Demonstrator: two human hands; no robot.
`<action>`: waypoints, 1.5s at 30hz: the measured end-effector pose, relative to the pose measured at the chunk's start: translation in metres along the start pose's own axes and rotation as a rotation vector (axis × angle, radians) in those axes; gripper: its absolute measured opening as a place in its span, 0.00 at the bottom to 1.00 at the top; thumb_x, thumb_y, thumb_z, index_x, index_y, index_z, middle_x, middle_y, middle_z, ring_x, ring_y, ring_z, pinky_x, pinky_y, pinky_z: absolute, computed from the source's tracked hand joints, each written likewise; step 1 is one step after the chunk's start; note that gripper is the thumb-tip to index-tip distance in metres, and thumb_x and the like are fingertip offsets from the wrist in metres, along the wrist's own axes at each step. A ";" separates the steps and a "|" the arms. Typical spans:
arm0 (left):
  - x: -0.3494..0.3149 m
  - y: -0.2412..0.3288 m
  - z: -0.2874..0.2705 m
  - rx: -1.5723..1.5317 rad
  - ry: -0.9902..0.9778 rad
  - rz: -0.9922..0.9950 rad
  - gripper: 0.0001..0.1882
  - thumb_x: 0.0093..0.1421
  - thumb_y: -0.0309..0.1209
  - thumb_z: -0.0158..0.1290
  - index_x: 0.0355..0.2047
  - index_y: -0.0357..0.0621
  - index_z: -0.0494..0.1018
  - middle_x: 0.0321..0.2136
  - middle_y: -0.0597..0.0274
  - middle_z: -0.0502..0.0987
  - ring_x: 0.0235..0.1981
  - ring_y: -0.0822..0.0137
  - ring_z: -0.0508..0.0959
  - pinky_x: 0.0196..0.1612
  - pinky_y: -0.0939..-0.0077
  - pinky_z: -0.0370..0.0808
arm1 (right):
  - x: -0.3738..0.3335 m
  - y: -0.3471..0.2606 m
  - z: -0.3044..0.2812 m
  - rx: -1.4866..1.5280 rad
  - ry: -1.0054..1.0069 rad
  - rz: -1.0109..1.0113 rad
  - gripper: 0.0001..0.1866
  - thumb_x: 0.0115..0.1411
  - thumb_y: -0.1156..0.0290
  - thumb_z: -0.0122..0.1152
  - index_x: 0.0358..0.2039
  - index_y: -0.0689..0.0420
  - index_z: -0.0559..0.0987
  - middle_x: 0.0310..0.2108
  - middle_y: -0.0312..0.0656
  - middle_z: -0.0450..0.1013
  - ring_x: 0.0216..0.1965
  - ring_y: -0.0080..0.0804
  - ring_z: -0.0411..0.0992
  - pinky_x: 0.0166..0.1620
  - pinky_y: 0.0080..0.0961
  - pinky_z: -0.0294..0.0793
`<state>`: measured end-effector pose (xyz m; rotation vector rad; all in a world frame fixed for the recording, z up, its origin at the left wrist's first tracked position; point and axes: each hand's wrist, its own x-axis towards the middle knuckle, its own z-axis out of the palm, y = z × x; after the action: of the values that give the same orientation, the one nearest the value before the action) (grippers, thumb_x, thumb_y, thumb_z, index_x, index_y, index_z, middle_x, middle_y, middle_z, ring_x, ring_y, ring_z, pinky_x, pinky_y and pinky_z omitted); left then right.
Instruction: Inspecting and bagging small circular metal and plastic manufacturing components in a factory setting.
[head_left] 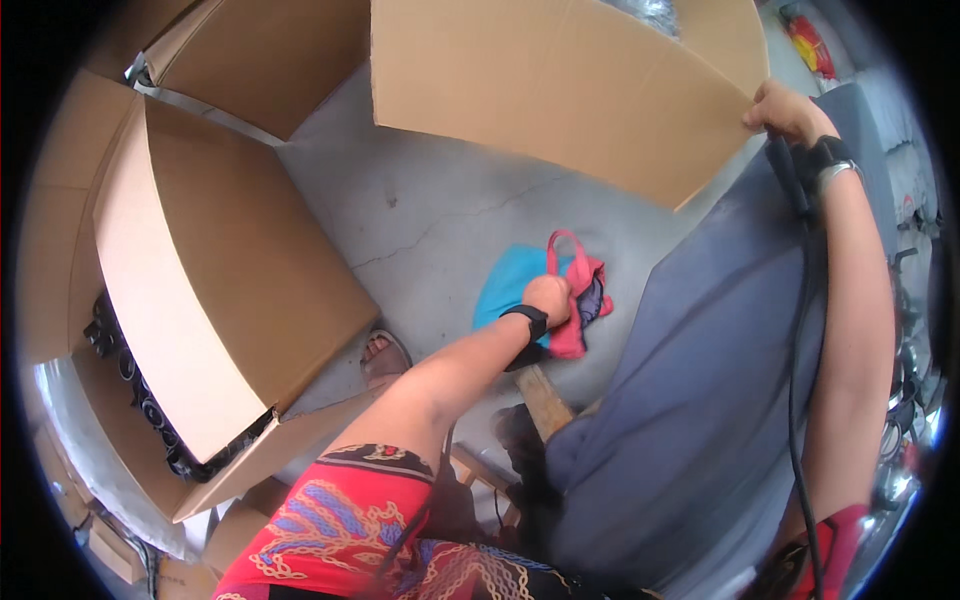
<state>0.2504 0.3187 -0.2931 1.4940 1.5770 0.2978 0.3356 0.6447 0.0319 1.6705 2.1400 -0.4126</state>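
Gripping a pink bag in my left hand; my right hand pinches the far cardboard flap.

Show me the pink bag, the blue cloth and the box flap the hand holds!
Pink bag (573, 262): head view, on its looped handle.
Blue cloth (510, 285): head view, on its bare left part.
Box flap (560, 95): head view, on the flap's middle.

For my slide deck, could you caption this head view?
Left hand grips a pink cloth bag over the concrete floor while the right hand holds a cardboard box flap.
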 end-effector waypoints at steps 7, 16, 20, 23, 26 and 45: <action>-0.028 0.116 -0.024 -1.366 -0.177 0.119 0.14 0.51 0.24 0.54 0.40 0.35 0.74 0.32 0.64 0.77 0.37 0.70 0.74 0.42 0.73 0.72 | 0.002 0.001 0.001 -0.064 0.022 0.035 0.16 0.42 0.73 0.68 0.31 0.69 0.76 0.18 0.42 0.71 0.16 0.32 0.67 0.19 0.30 0.65; -0.045 0.136 -0.048 -1.554 -0.174 -0.274 0.15 0.53 0.26 0.54 0.41 0.31 0.73 0.37 0.56 0.78 0.38 0.67 0.76 0.43 0.73 0.72 | 0.001 -0.019 0.004 0.035 0.013 0.014 0.15 0.40 0.78 0.67 0.29 0.69 0.76 0.19 0.43 0.71 0.18 0.32 0.69 0.19 0.31 0.67; -0.036 0.130 -0.045 -1.335 -0.075 -0.418 0.15 0.53 0.26 0.54 0.41 0.31 0.73 0.37 0.56 0.78 0.38 0.67 0.76 0.43 0.74 0.71 | 0.003 -0.015 -0.006 -0.066 0.044 0.031 0.13 0.41 0.74 0.65 0.26 0.65 0.73 0.14 0.37 0.65 0.13 0.26 0.65 0.15 0.26 0.62; -0.024 0.144 -0.023 -1.174 -0.099 -0.373 0.15 0.53 0.25 0.53 0.41 0.31 0.73 0.37 0.56 0.78 0.38 0.67 0.75 0.43 0.74 0.71 | -0.014 0.030 -0.017 -0.124 -0.004 -0.110 0.22 0.45 0.69 0.65 0.41 0.63 0.73 0.32 0.43 0.71 0.34 0.31 0.68 0.35 0.30 0.66; -0.030 0.092 -0.013 -0.960 -0.254 -0.181 0.15 0.53 0.25 0.53 0.42 0.31 0.73 0.37 0.56 0.78 0.39 0.68 0.75 0.43 0.75 0.71 | -0.027 -0.014 0.009 0.048 0.072 -0.032 0.28 0.54 0.62 0.58 0.55 0.59 0.69 0.52 0.46 0.68 0.54 0.34 0.65 0.56 0.32 0.62; -0.013 0.025 -0.107 -0.209 -0.472 0.211 0.23 0.55 0.37 0.51 0.50 0.43 0.70 0.45 0.51 0.75 0.47 0.55 0.74 0.51 0.62 0.69 | -0.088 0.163 0.086 0.174 0.320 -0.230 0.14 0.55 0.65 0.56 0.41 0.54 0.79 0.41 0.47 0.76 0.44 0.40 0.74 0.45 0.38 0.73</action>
<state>0.1866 0.3562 -0.2105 1.4387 0.9890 0.2021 0.5229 0.5705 -0.0003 1.6805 2.6134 -0.4317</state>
